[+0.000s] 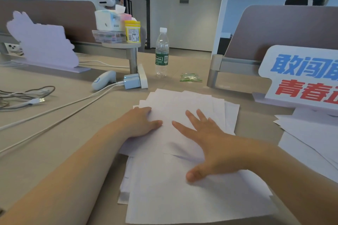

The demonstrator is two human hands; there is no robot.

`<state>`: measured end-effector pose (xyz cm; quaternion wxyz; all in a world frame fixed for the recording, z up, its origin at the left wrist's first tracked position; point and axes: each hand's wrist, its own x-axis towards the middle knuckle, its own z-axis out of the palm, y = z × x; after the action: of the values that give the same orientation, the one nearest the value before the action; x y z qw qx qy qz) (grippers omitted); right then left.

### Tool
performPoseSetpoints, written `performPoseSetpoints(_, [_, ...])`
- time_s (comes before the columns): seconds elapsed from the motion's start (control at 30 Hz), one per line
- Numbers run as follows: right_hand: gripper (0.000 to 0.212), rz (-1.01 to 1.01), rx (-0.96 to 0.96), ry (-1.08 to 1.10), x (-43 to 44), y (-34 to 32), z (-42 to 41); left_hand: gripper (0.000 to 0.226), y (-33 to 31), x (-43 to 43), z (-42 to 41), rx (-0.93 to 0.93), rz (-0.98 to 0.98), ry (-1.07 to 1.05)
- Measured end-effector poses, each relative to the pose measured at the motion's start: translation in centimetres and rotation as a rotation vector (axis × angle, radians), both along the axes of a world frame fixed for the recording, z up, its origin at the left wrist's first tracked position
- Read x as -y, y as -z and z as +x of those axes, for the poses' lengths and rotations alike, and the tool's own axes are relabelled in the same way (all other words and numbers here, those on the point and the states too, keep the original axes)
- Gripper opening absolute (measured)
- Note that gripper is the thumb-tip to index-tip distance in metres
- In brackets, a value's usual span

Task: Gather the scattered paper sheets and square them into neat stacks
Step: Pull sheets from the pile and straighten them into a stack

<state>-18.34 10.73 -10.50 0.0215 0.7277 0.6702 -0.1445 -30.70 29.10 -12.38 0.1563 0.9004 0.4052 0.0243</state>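
Observation:
A loose, fanned pile of white paper sheets point(182, 102) lies on the beige desk in front of me, its edges uneven. More white sheets point(192, 202) lie nearer to me, overlapping the pile. My left hand point(140, 122) rests flat on the pile's left edge, fingers together. My right hand point(203, 139) lies spread and flat on the middle of the pile, thumb pointing toward me. A second batch of scattered sheets point(311, 133) lies at the right edge of the view.
A plastic water bottle point(161, 53), a green packet point(191, 77), a charger block point(132, 80) with white cables point(60, 109) and a white controller point(103, 82) sit behind and left of the paper. A lettered sign point(301, 76) stands at right. Partitions and two people with headsets are beyond.

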Motion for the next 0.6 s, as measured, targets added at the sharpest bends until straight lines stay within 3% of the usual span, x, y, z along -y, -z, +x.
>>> performPoseSetpoints(0.27, [0.096,0.099,0.041,0.119,-0.3,0.4,-0.1,0.072,-0.3,0.3,-0.1,-0.007,-0.028,-0.01])
performPoseSetpoints(0.47, [0.103,-0.012,-0.064,-0.106,0.2,0.4,-2.2,0.072,-0.4,0.6,-0.2,0.01,-0.033,-0.02])
performPoseSetpoints(0.6, [0.099,0.065,-0.078,-0.019,0.0,1.0,-2.5,0.075,-0.6,0.8,-0.2,0.021,-0.055,-0.04])
